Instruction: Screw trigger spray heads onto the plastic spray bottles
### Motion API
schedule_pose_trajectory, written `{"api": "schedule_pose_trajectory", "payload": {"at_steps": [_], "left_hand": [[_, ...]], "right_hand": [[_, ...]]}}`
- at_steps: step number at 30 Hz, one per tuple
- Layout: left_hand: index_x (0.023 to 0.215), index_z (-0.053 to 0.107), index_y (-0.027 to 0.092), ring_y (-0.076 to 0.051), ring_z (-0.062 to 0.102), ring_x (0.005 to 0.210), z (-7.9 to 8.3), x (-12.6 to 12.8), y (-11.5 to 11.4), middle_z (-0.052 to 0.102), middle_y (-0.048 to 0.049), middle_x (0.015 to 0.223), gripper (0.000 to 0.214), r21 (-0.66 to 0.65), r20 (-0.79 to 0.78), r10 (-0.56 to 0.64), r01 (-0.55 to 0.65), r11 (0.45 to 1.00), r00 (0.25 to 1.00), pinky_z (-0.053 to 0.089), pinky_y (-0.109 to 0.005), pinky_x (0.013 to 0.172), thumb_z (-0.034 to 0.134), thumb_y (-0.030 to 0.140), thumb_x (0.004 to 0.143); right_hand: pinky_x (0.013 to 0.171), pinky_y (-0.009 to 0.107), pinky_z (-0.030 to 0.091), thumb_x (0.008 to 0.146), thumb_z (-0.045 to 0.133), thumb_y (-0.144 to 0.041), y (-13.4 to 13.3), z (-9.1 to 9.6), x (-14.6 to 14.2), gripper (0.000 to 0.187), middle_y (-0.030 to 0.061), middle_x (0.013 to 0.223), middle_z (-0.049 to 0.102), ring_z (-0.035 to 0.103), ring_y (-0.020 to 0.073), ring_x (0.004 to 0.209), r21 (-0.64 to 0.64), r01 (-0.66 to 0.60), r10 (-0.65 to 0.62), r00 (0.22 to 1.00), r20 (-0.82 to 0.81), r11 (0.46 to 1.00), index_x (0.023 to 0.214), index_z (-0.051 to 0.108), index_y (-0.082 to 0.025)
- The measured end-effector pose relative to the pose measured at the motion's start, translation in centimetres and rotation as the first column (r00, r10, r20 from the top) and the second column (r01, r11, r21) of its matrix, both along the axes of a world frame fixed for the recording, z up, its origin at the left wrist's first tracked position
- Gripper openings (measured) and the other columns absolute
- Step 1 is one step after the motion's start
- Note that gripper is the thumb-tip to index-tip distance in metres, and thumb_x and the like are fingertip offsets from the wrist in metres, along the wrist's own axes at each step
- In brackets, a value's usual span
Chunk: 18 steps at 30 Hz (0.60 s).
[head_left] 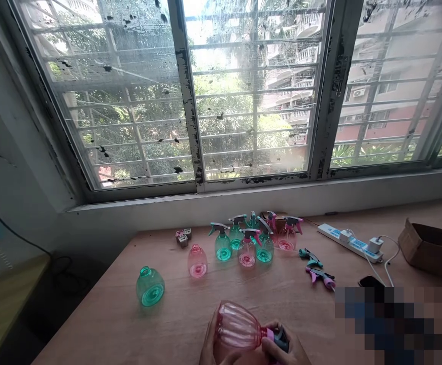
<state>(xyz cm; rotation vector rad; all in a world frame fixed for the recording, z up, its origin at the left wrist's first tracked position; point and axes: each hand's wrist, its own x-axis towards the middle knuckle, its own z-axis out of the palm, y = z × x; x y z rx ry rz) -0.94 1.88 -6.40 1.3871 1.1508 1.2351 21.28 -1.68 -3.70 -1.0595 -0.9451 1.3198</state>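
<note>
Bottom centre of frame: pink bottle held on its side just above the table, long axis running left to right, fat round base toward the left, neck and pink collar toward the right. Left hand cupped round the bottle's belly from below, fingers curled against the ribbed plastic, only partly in view at the frame's lower edge. Right hand closed on the neck end, fingertips pinching a dark trigger head seated at the collar. So the neck points straight into the right hand, which sits nearer the cap; the left merely steadies the body.

Farther up the table, well apart from both hands: green bottle without a head at lower left, small pink bottle also headless beside it, then a cluster of capped bottles in green and pink near the sill. Two loose trigger heads lying right of the cluster, nearer the right hand than the left. Small cubes left of the cluster. Power strip with plugs, a phone and a cardboard box at the right. Blurred patch at lower right, contents unreadable. Barred window across the upper frame.
</note>
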Motion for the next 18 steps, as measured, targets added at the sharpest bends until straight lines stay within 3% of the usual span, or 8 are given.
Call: {"api": "schedule_pose_trajectory", "payload": {"at_steps": [5,9,13,18], "left_hand": [[0.145,0.044,0.019,-0.039,0.045,0.139,0.7,0.3,-0.5,0.051,-0.0176,0.149,0.108,0.021,0.044,-0.046,0.045,0.999,0.998,0.024,-0.051,0.121,0.085,0.060,0.055],[0.138,0.053,0.019,-0.038,0.041,0.141,1.5,0.2,-0.5,0.051,-0.0160,0.150,0.090,-0.002,0.091,-0.020,0.020,1.000,0.996,0.027,-0.050,0.120,0.080,0.060,0.063],[0.132,0.059,0.021,-0.037,0.046,0.138,1.9,-0.5,-0.1,0.054,-0.0154,0.147,0.074,-0.028,0.078,-0.096,0.098,0.995,0.992,0.036,-0.048,0.117,0.084,0.045,0.066],[0.137,0.054,0.020,-0.036,0.048,0.137,1.4,0.1,-0.2,0.053,-0.0169,0.148,0.085,0.010,0.132,-0.073,0.072,0.997,0.989,0.035,-0.048,0.117,0.085,0.050,0.063]], "right_hand": [[0.055,0.025,0.043,0.063,0.081,-0.060,-0.1,0.4,0.1,0.051,0.0016,0.064,0.068,0.059,0.0162,0.057,0.007,0.002,-0.003,0.999,0.038,1.000,0.085,0.066,-0.017],[0.056,0.026,0.045,0.061,0.083,-0.060,-0.2,0.8,0.2,0.050,0.0044,0.072,0.071,0.062,0.0184,0.061,0.064,-0.004,-0.001,0.996,0.086,0.998,0.084,0.068,-0.017],[0.054,0.027,0.042,0.059,0.081,-0.064,-0.2,1.0,-0.2,0.053,0.0004,0.059,0.065,0.058,0.0167,0.052,-0.007,0.034,-0.034,0.999,0.024,0.999,0.082,0.065,-0.018],[0.053,0.027,0.041,0.058,0.081,-0.065,-0.4,1.7,-0.2,0.053,-0.0010,0.057,0.063,0.057,0.0167,0.051,-0.022,0.023,-0.023,0.999,0.032,0.999,0.080,0.064,-0.019]]}}
